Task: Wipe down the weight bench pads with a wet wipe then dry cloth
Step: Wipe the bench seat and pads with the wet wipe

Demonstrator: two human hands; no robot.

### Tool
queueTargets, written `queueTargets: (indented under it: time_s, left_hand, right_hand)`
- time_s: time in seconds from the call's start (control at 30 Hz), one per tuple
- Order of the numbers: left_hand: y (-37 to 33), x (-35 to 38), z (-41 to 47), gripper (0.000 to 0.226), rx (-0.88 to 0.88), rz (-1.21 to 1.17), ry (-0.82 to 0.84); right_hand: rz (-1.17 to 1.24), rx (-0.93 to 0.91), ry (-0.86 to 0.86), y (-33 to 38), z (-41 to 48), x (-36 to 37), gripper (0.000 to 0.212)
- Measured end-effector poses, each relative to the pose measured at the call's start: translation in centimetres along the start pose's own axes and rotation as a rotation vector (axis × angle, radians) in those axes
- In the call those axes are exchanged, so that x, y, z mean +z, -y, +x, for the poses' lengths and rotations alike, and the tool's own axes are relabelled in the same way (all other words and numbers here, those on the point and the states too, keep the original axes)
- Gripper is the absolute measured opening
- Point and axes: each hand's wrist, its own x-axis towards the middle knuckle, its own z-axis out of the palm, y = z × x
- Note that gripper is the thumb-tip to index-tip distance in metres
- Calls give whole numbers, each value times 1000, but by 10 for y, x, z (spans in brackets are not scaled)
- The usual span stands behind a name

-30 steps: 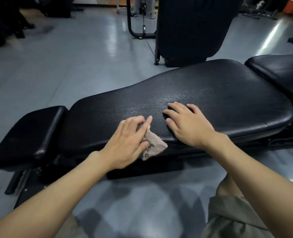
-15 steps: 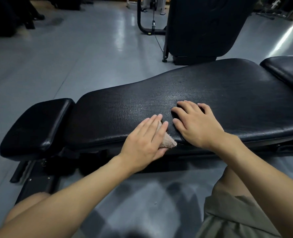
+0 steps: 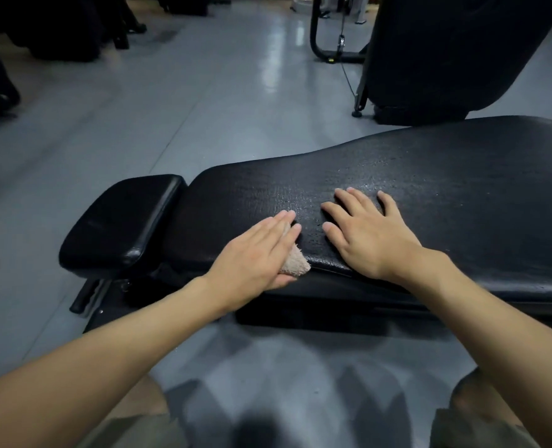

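The long black bench pad (image 3: 446,189) runs across the middle of the view, its surface speckled with wet droplets. A smaller black seat pad (image 3: 122,221) sits at its left end. My left hand (image 3: 255,253) lies flat on a beige cloth (image 3: 295,263) at the pad's near edge, and a corner of the cloth sticks out under the palm. My right hand (image 3: 365,234) rests flat on the pad just to the right, fingers spread, holding nothing.
Grey gym floor (image 3: 203,108) surrounds the bench. A large black upright pad (image 3: 446,53) and a machine frame (image 3: 332,43) stand behind the bench. Dark equipment (image 3: 41,27) fills the far left. My knees are at the bottom edge.
My left hand has slid the cloth further onto the pad, covering more of it. The view has shifted, so the bench sits further right. My right hand stays planted.
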Motion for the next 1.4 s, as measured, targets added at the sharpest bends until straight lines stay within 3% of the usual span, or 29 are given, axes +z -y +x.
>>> queueTargets:
  time_s: [0.27,0.53,0.73,0.87,0.93,1.1,1.23,1.33,1.4]
  left_hand:
    - [31,6,-51,75,-120,-28,15]
    - [54,4,-98,81,-374,-148,91]
    - [52,-9,-118,61,-877,-223,-56]
    - [56,-11,-105,59,-1253,-614,-111]
    - [58,-14,-106,57,-1378,-687,-193]
    - [58,-21,-109,56,-1437,-562,-243]
    - [43,-10,-95,26,-1486,-861,-336]
    - [41,-2,-92,29,-1515,-1066,-453]
    - [44,-4,-93,36,-1469,-1149,-443]
  right_hand:
    - [-39,19,-19,9,3,-2,64]
    - [106,-242,39,93,70,10,51]
    - [40,-245,-12,96,79,19,52]
    - [10,-246,-27,98,79,19,62]
    - [-3,-242,-28,98,79,20,62]
    - [-22,-235,-19,100,80,18,61]
    - [-25,-230,-17,100,79,18,63]
    - [-33,-230,-10,101,80,17,63]
    - [-35,-235,-8,101,81,17,64]
